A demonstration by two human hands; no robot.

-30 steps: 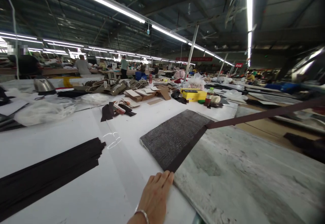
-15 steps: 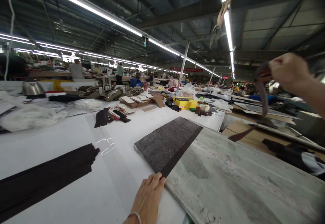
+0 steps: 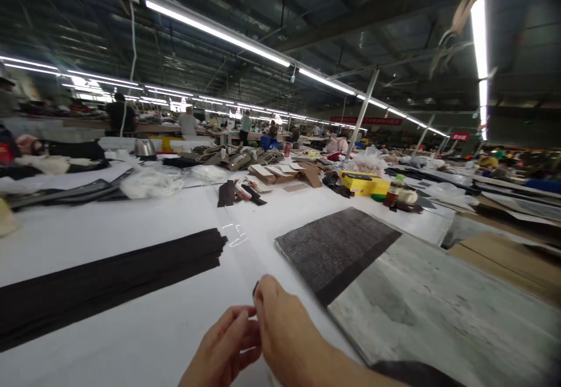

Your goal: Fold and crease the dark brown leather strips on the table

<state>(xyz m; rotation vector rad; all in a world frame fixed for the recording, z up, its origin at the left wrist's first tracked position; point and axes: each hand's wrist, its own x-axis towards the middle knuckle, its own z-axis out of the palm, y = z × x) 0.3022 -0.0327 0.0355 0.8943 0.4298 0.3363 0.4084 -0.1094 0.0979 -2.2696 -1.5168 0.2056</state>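
Observation:
My right hand (image 3: 287,325) is closed above the white table, its fingers pinched together. A small dark bit (image 3: 255,287) shows at its fingertips, too little of it to name. Right beside it, my left hand (image 3: 223,343) has loosely curled fingers, set apart from one another, with nothing visible in them; their tips meet the right hand. Just beyond, a dark textured fabric panel (image 3: 339,252) with a plain dark border lies on the corner of a grey-green board (image 3: 421,305). On the left lies a stack of long dark fabric strips (image 3: 114,276).
White marks (image 3: 236,235) are drawn on the white table (image 3: 144,328). Farther back are dark scraps (image 3: 227,194), cardboard pieces (image 3: 280,170), a yellow box (image 3: 366,184) and a bottle (image 3: 393,191). Brown cardboard (image 3: 504,258) lies to the right. People work in the background.
My right hand has come down from the upper right, where it held up a dark strip, to my left hand. My left hand has let go of the panel's corner. The view has turned left.

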